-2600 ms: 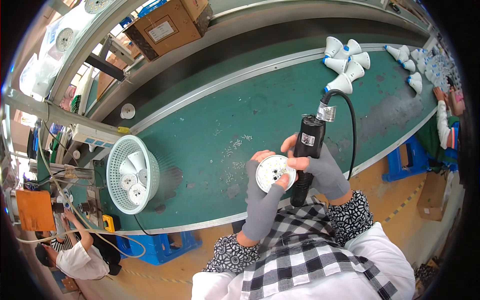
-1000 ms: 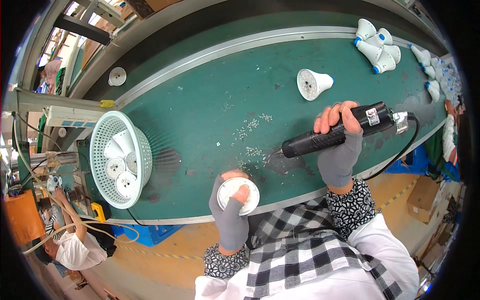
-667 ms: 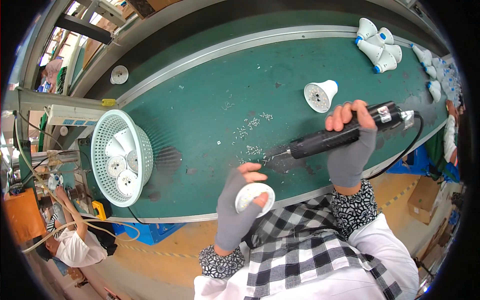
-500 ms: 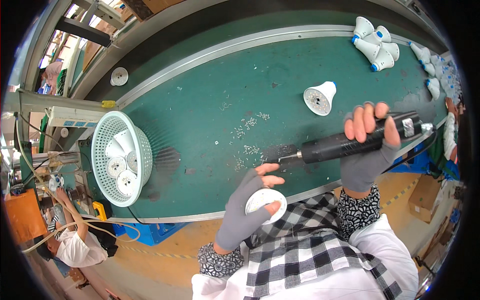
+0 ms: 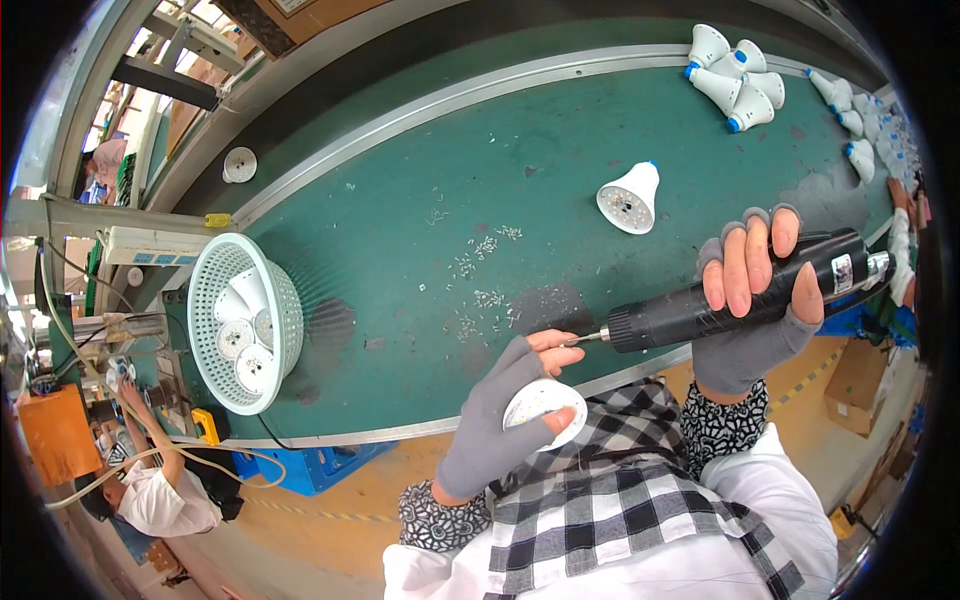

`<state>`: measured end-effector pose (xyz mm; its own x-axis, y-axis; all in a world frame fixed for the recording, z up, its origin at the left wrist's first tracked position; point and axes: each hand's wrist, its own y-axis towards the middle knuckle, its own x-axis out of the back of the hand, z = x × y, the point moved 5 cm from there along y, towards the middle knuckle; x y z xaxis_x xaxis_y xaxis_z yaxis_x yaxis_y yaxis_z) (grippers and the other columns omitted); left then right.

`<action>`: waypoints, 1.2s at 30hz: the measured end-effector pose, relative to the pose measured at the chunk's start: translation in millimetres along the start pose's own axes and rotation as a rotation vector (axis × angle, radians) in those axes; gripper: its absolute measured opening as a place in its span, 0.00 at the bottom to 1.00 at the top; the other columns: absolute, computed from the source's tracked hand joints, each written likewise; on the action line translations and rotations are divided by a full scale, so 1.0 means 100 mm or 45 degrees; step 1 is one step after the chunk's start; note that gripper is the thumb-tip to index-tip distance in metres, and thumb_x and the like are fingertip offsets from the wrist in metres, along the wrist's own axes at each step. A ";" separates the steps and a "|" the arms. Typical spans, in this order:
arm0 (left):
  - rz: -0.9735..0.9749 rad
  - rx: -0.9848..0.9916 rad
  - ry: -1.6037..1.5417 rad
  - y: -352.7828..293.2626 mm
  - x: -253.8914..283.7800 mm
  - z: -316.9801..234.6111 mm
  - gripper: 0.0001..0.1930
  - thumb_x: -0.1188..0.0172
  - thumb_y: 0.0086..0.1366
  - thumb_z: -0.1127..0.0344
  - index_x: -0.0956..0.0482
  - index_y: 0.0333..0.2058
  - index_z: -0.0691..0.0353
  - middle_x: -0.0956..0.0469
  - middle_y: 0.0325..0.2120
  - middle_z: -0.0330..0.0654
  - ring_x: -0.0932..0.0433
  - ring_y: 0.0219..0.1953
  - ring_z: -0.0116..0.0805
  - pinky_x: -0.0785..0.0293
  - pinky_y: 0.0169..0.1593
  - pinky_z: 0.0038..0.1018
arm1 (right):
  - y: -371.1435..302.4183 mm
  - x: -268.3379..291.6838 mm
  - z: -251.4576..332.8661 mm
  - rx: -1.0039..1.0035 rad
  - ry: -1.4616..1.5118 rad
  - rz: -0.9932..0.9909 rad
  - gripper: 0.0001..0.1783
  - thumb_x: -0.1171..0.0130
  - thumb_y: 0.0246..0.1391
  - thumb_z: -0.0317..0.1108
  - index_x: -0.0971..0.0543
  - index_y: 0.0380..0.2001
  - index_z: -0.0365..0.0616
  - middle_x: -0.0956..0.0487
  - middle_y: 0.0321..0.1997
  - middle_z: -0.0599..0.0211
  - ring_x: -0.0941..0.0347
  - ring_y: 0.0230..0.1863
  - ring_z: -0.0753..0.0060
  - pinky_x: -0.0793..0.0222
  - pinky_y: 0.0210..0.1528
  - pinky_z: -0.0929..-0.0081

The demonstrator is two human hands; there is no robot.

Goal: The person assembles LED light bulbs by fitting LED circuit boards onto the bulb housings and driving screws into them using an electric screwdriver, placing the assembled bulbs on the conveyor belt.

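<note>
Two objects are held at the near edge of the green bench — the left hand pinches a round white lamp under its thumb, the right hand wraps a black electric screwdriver. Left fingertips sit at its bit; tiny silvery pieces lie beyond.

No lettering is legible. A small white sticker is on the black electric screwdriver in the right hand, over the near edge of the tabletop; its print is too small to read. Beyond the far edge, a cardboard box bears a partly cut-off, unreadable white label.
</note>
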<state>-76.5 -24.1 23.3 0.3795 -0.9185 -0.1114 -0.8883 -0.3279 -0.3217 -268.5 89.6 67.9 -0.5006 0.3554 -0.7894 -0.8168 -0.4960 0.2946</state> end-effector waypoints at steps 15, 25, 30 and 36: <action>-0.198 -0.363 0.851 0.00 -0.08 -0.13 0.22 0.37 0.51 0.68 0.22 0.48 0.61 0.28 0.51 0.44 0.27 0.47 0.41 0.29 0.49 0.31 | 0.02 0.02 -0.02 -0.020 -0.005 -0.050 0.12 0.49 0.60 0.41 0.34 0.39 0.46 0.35 0.25 0.71 0.36 0.23 0.78 0.34 0.29 0.74; -0.200 -0.392 0.916 0.01 -0.10 -0.11 0.22 0.36 0.49 0.68 0.21 0.47 0.59 0.28 0.50 0.42 0.29 0.47 0.42 0.28 0.48 0.32 | 0.01 0.05 -0.07 -0.071 0.026 -0.033 0.11 0.50 0.60 0.40 0.34 0.38 0.46 0.34 0.26 0.71 0.36 0.24 0.76 0.33 0.30 0.73; -0.207 -0.380 0.934 0.02 -0.12 -0.12 0.22 0.37 0.49 0.72 0.21 0.47 0.58 0.28 0.49 0.39 0.30 0.47 0.45 0.26 0.45 0.33 | 0.00 0.05 -0.05 -0.082 0.021 -0.008 0.11 0.49 0.60 0.40 0.35 0.38 0.46 0.34 0.26 0.70 0.35 0.24 0.76 0.33 0.30 0.72; -0.204 -0.400 0.982 0.03 -0.13 -0.11 0.24 0.37 0.47 0.71 0.21 0.47 0.58 0.28 0.49 0.39 0.30 0.47 0.45 0.26 0.44 0.34 | 0.00 0.05 -0.03 -0.081 -0.020 0.076 0.12 0.47 0.59 0.39 0.35 0.38 0.47 0.32 0.26 0.69 0.34 0.24 0.74 0.32 0.30 0.71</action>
<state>-86.6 -15.5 34.5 0.3253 -0.7120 0.6223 -0.9128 -0.4084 0.0098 -270.1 88.4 62.5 -0.5523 0.3358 -0.7630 -0.7659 -0.5657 0.3055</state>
